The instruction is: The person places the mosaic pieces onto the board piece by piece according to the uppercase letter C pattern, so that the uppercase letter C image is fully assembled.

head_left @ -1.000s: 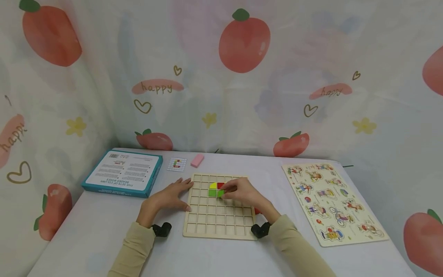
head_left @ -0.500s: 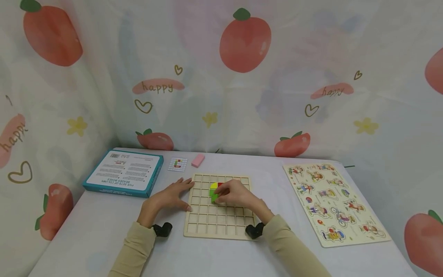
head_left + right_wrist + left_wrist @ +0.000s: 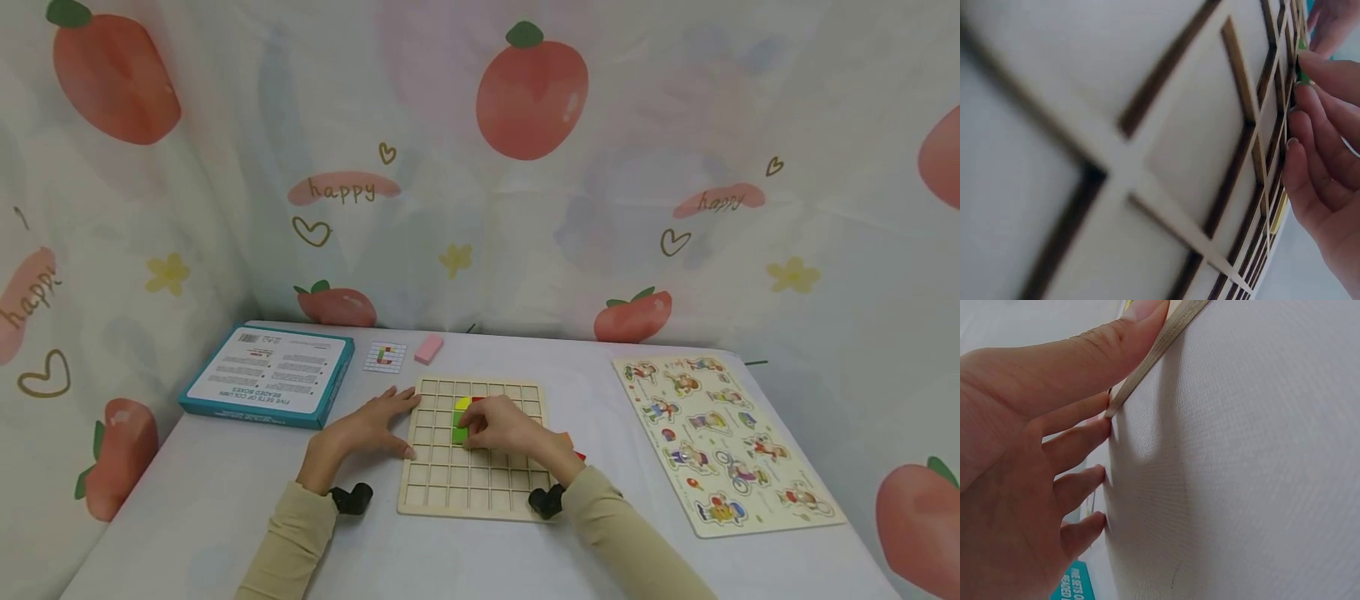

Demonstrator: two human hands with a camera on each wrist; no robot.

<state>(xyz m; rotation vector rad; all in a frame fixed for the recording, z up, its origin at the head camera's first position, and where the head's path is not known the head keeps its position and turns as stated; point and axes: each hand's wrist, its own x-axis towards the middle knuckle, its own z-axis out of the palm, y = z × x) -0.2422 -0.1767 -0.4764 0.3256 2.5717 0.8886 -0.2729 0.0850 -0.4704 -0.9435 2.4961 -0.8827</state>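
Pinched in the right hand (image 3: pixel 501 427), at the pale wooden grid board (image 3: pixel 438 477) beneath that grip, the small green square tile (image 3: pixel 458 437) probably handles light, stiff and slightly slick, best held by opposite edges, while the left hand (image 3: pixel 367 427), fingers extended, touches the board.
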